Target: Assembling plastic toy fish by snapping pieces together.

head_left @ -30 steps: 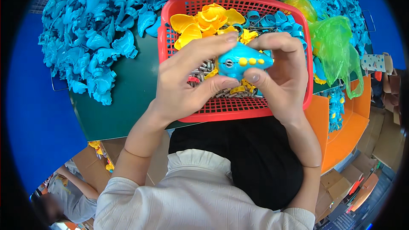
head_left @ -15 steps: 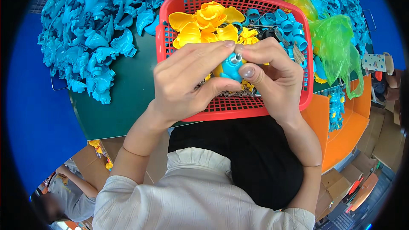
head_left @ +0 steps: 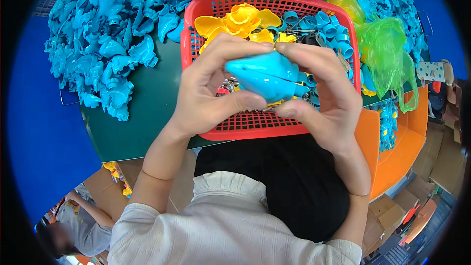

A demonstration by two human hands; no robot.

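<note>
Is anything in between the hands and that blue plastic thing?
Nothing visible: the left hand grips the blue plastic piece directly, and the right hand curves around its end. The red basket is below, not between.

Left forearm point(head_left: 164, 162) and right forearm point(head_left: 354, 169) slant upward; left hand point(head_left: 201, 88) and right hand point(head_left: 336, 95) face each other, fingers point(head_left: 240, 49) curled; index fingertips point(head_left: 280, 47) nearly meet; thumbs point(head_left: 245, 101) point inward.

The held toy piece point(head_left: 265, 76) is glossy turquoise blue, as are the heaped parts point(head_left: 105, 34). The gridded basket point(head_left: 235, 134) is red, the petal-shaped pieces point(head_left: 245, 17) yellow, the rings point(head_left: 329, 31) blue. The counter point(head_left: 147, 103) is dark green, the plastic bag point(head_left: 382, 41) translucent green, the shirt point(head_left: 211, 216) off-white, the lower garment point(head_left: 304, 191) black, the spotted item point(head_left: 430, 72) whitish.
</note>
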